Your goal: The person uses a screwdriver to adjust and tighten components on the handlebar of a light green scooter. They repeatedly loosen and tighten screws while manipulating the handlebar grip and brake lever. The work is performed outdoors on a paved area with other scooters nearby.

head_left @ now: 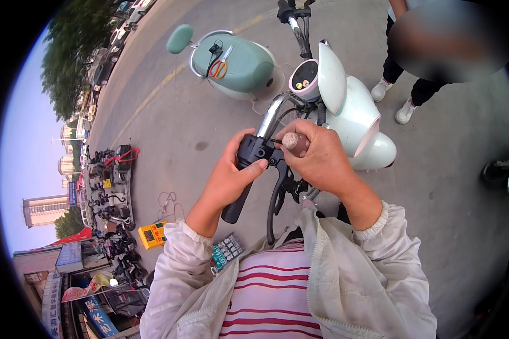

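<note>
My left hand (237, 175) grips the black switch housing (253, 148) at the end of a chrome handlebar (268, 121), with the thumb on the housing and the rubber grip (233, 207) below. My right hand (316, 158) is closed on a tool with a worn, wooden-looking handle (294, 142), its thin shaft against the housing's side. A black brake lever (276, 199) hangs from the housing beside my right hand. The white-and-pink scooter body (361, 113) lies beyond, with an open round compartment (302, 76) holding small yellowish items.
A mint scooter seat (240, 70) carries scissors (220, 66) and a black part. A person in white shoes (402, 112) stands at upper right. A yellow box (151, 235) with wires and a grey tray of small parts (228, 246) are on the pavement. Parked two-wheelers (113, 214) line the left.
</note>
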{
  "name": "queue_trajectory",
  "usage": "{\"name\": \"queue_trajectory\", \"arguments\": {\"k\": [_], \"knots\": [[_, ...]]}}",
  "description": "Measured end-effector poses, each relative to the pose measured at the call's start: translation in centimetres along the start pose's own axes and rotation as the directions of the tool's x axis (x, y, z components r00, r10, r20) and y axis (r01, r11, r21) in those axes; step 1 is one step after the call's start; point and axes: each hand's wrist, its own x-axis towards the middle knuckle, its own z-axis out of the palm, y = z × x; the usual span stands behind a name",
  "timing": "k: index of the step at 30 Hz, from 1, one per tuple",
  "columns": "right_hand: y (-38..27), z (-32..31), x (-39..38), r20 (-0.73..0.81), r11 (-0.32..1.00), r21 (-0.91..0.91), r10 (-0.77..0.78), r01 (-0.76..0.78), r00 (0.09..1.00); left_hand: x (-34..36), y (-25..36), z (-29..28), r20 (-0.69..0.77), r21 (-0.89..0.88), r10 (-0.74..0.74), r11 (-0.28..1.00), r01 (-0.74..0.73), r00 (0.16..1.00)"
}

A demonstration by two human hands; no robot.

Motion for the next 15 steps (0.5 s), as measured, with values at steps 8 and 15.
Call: {"name": "queue_trajectory", "arguments": {"k": [8,15], "knots": [[0.4,-0.1,0.9,0.068,0.969,-0.219,-0.103,0.115,0.992,0.2,0.0,-0.1,0.031,-0.130,-0.015,0.991,0.019,0.999],[1.2,0.4,1.0,0.000,0.997,-0.070,-0.014,0.014,1.000,0.7,-0.5,-0.3,0.075,-0.323,-0.022,0.945,0.045,0.997]]}}
